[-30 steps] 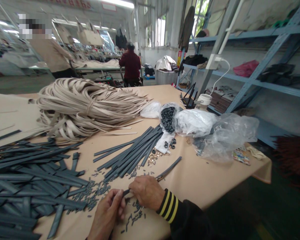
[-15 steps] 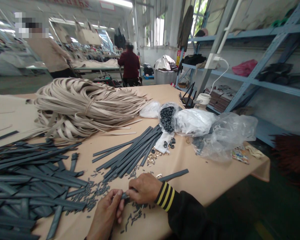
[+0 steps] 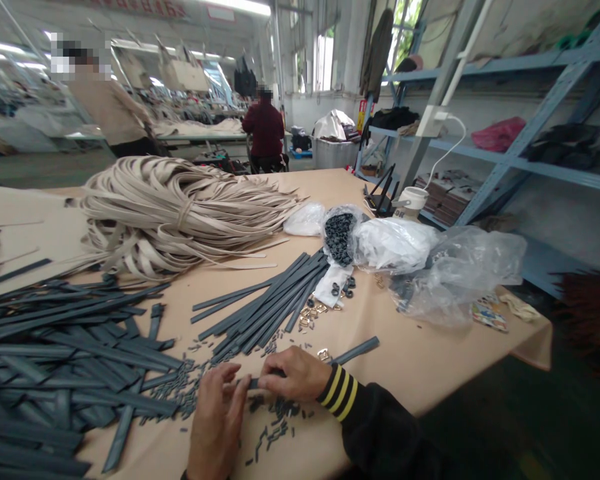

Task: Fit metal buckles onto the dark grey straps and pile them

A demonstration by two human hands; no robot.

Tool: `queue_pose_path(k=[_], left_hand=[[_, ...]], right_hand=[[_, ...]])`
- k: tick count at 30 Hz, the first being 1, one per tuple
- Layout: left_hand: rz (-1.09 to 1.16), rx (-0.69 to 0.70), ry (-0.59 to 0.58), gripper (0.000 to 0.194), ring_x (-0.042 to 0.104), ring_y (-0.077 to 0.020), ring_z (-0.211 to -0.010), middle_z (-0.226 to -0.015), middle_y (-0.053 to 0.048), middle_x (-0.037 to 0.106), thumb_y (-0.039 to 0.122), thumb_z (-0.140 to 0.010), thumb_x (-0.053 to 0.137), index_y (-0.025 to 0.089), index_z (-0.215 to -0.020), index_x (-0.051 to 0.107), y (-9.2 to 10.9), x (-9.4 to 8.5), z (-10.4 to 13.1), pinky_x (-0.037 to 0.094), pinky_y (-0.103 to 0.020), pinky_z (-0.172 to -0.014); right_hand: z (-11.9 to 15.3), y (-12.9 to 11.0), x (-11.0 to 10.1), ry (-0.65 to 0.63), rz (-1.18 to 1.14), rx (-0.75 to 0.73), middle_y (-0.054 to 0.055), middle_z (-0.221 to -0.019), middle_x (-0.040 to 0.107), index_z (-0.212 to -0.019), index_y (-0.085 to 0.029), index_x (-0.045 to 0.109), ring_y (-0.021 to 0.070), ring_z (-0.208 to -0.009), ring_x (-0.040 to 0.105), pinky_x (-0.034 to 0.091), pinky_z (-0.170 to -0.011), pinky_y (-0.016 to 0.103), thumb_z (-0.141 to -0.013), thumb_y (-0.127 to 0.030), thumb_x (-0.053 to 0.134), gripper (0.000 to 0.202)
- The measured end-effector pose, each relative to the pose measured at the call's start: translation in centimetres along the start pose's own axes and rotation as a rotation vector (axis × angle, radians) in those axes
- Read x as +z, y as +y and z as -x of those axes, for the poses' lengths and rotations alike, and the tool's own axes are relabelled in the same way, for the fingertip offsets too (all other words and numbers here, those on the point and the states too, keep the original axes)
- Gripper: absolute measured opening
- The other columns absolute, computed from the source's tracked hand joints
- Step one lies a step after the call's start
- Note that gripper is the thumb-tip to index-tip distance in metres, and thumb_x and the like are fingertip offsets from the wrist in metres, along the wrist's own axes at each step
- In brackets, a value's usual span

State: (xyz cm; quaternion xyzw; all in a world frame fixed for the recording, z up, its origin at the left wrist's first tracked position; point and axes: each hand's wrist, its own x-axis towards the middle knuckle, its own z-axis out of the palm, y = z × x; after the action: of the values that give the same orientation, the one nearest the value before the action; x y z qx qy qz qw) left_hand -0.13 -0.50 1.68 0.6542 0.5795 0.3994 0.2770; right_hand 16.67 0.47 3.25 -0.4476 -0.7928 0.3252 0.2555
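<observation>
My right hand [image 3: 296, 375] is closed on a dark grey strap [image 3: 359, 349], whose far part sticks out to the right behind the wrist. A short end of that strap shows between my two hands. Just left of this end, my left hand [image 3: 216, 415] has its fingers apart, with the fingertips close to the strap; whether they touch it is unclear. Small dark cut pieces [image 3: 275, 430] lie scattered below and beside my hands. Gold metal buckles [image 3: 307, 315] lie beyond my right hand, and one more rests near its wrist.
Loose dark straps [image 3: 40, 373] are heaped at the left, and a sheaf of them [image 3: 270, 303] lies ahead. Behind is a beige strap bundle [image 3: 180, 213]. Plastic bags [image 3: 395, 243], one with black fittings [image 3: 339, 237], stand at the right. Two people are in the background.
My left hand has loosened its pinch on the strap end, and its fingers have lifted and parted. My right hand keeps hold of the strap. The view has shifted slightly.
</observation>
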Motion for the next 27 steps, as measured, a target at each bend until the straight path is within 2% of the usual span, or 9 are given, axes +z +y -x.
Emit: queue_pose_path(k=[2,3,5,10,13,15,21,25,27], left_hand=[[-0.162,0.208,0.112,0.029,0.05,-0.0258,-0.087,-0.087,-0.01,0.053,0.043,-0.071,0.052,0.016,-0.082,0.054,0.3,0.0,-0.1,0.043,-0.043,-0.08],[-0.199,0.26,0.103,0.025,0.05,-0.0251,-0.086,-0.084,-0.009,0.053,0.04,-0.073,0.049,0.017,-0.08,0.054,0.4,0.1,-0.1,0.042,-0.043,-0.08],[-0.193,0.278,0.008,0.019,0.053,-0.0214,-0.08,-0.08,-0.008,0.055,0.033,-0.079,0.044,0.017,-0.079,0.054,0.8,0.4,0.1,0.044,-0.037,-0.076],[0.029,0.128,-0.207,0.023,0.058,-0.0178,-0.08,-0.083,-0.006,0.062,0.032,-0.082,0.04,0.018,-0.085,0.058,1.8,0.7,0.9,0.047,-0.028,-0.072],[0.158,-0.03,-0.353,0.023,0.06,-0.0179,-0.077,-0.083,-0.005,0.065,0.033,-0.08,0.044,0.018,-0.088,0.06,2.3,0.5,1.1,0.048,-0.027,-0.071],[0.249,-0.109,-0.397,0.024,0.06,-0.0184,-0.079,-0.084,-0.005,0.065,0.034,-0.079,0.046,0.018,-0.091,0.059,2.4,0.5,1.1,0.047,-0.027,-0.072],[0.443,-0.231,-0.289,0.02,0.06,-0.0166,-0.064,-0.069,-0.004,0.063,0.034,-0.076,0.051,0.014,-0.08,0.054,1.4,1.8,1.4,0.049,-0.027,-0.058],[0.372,-0.165,-0.175,0.016,0.06,-0.0158,-0.069,-0.074,-0.003,0.062,0.03,-0.075,0.052,0.016,-0.081,0.052,1.6,2.1,1.7,0.05,-0.027,-0.063],[0.337,-0.13,-0.161,0.014,0.061,-0.0157,-0.073,-0.08,-0.003,0.061,0.029,-0.076,0.05,0.016,-0.083,0.051,1.7,2.2,1.9,0.051,-0.027,-0.065]], right_hand=[[0.1,-0.1,0.0,0.038,-0.075,0.021,-0.003,-0.058,0.057,-0.072,-0.015,0.059,0.0073,-0.053,0.052,0.037,-0.051,0.014,-0.079,-0.022,0.049,0.014],[0.2,-0.2,0.0,0.055,-0.106,0.035,-0.004,-0.056,0.055,-0.072,-0.015,0.059,0.007,-0.051,0.051,0.036,-0.049,0.014,-0.079,-0.022,0.049,0.014],[0.4,-0.2,0.1,0.071,-0.179,0.059,-0.004,-0.054,0.054,-0.072,-0.015,0.058,0.0066,-0.047,0.049,0.037,-0.048,0.014,-0.08,-0.02,0.048,0.013],[1.3,0.1,0.3,-0.011,-0.372,0.029,-0.002,-0.061,0.06,-0.077,-0.014,0.057,0.0078,-0.054,0.054,0.043,-0.057,0.016,-0.082,-0.016,0.042,0.016],[1.8,0.3,0.3,-0.029,-0.399,-0.004,-0.001,-0.063,0.061,-0.078,-0.014,0.056,0.0089,-0.059,0.055,0.044,-0.062,0.018,-0.083,-0.016,0.04,0.017],[2.0,0.4,0.3,-0.027,-0.38,-0.01,-0.001,-0.063,0.061,-0.077,-0.014,0.055,0.0089,-0.059,0.055,0.044,-0.063,0.018,-0.083,-0.015,0.039,0.017],[2.1,0.3,0.8,0.038,-0.21,-0.008,-0.004,-0.056,0.056,-0.078,-0.017,0.051,0.0095,-0.052,0.054,0.042,-0.058,0.019,-0.081,-0.011,0.04,0.013],[2.1,0.2,1.1,0.075,-0.22,0.034,-0.003,-0.059,0.058,-0.082,-0.019,0.044,0.0107,-0.054,0.055,0.042,-0.058,0.02,-0.081,-0.01,0.04,0.009],[2.1,0.2,1.1,0.088,-0.232,0.054,-0.003,-0.06,0.059,-0.081,-0.019,0.042,0.011,-0.055,0.056,0.041,-0.058,0.021,-0.081,-0.01,0.04,0.009]])
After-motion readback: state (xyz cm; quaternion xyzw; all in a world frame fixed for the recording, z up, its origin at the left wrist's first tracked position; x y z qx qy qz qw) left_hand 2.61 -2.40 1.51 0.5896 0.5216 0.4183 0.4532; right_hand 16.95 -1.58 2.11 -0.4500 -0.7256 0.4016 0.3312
